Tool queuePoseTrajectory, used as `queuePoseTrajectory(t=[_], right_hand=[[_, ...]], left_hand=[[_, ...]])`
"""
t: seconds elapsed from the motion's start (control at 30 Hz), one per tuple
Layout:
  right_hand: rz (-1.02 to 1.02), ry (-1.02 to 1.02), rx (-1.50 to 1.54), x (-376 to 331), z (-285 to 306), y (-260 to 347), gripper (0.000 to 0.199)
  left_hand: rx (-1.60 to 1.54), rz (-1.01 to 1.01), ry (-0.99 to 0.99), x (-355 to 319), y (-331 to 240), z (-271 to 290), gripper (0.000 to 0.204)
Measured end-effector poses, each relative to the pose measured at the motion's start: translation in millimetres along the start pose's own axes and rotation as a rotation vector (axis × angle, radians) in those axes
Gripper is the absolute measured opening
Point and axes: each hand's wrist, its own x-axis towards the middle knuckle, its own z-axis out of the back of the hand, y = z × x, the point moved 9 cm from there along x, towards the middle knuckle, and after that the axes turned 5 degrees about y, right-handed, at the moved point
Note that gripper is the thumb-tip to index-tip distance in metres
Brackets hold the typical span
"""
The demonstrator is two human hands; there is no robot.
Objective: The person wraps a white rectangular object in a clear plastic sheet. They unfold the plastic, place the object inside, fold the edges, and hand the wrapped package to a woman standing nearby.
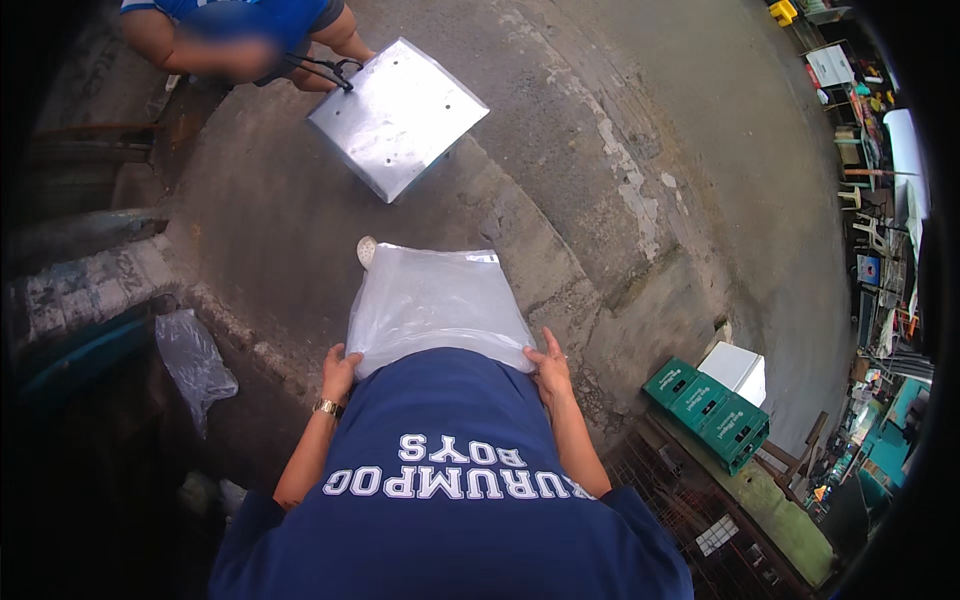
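A large clear plastic bag (435,300), filled and pale grey-white, rests against my belly above my blue shirt. My left hand (338,372), with a gold watch on the wrist, grips its lower left corner. On the opposite side my right hand (551,368) holds the lower right corner. A white sandal tip (366,250) shows just beyond the bag's top edge. Ahead on the concrete, another person in a blue shirt (240,30) bends over a square shiny metal sheet (398,115).
A crumpled clear plastic bag (195,362) lies at the left by a kerb. Green crates (710,412) and a white box (738,370) stand at the right on a metal grate. Stalls, chairs and clutter line the far right edge.
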Motion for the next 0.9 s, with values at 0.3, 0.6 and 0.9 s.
queuePoseTrajectory(t=[0.3,0.6,0.9], right_hand=[[-0.079,0.243,-0.257,12.2,-21.3,3.1,0.045],[0.587,0.525,-0.174,-14.6,-100.8,237.0,0.063],[1.124,0.292,-0.576,-70.8,-205.7,494.3,0.056]], left_hand=[[-0.057,0.174,-0.024,-22.0,61.7,4.9,0.064],[-0.584,-0.797,0.189,-71.4,-220.1,82.2,0.092],[-0.445,-1.035,0.244,-39.7,-487.5,150.2,0.083]])
